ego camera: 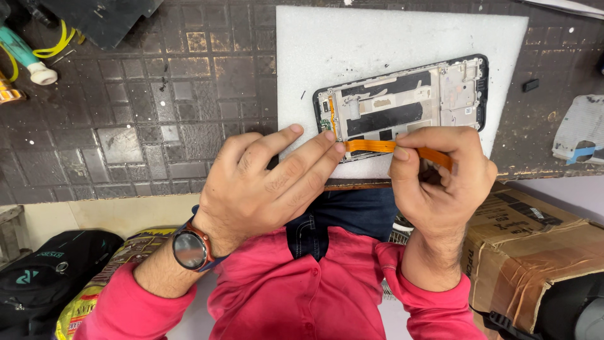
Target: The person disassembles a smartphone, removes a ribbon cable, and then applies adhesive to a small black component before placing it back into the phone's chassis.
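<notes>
1. Nearest the lens: pink shirt sleeves and torso, filling the lower frame; dark jeans visible just above at the bench edge.
2. Dark tiled work mat (pixel 157 119), covering the bench across the upper frame, scuffed and spotted.
3. Cardboard box (pixel 535 252), taped, at lower right beside the right forearm.
4. White foam pad (pixel 390 38), lying on the mat, upper centre.
5. Black bag (pixel 44 277), at lower left, below the bench edge.
6. Left hand (pixel 258 189), fingers extended and close together, fingertips pressing down on the near edge of the foam pad and touching the left end of the flex cable; round wristwatch (pixel 190 249) on the wrist.
7. Right hand (pixel 440 182), thumb and forefinger pressed together, pinching the flex cable near its middle.
8. Phone frame (pixel 402 101), opened, silver inner plate up, lying on the foam pad just beyond both hands.
9. Orange flex cable (pixel 371 146), flat ribbon, running along the near edge of the phone frame, between the two hands; right end passing under the right fingers.
10. Teal-handled tool (pixel 25 56), at top left on the mat, well apart from the hands.
</notes>
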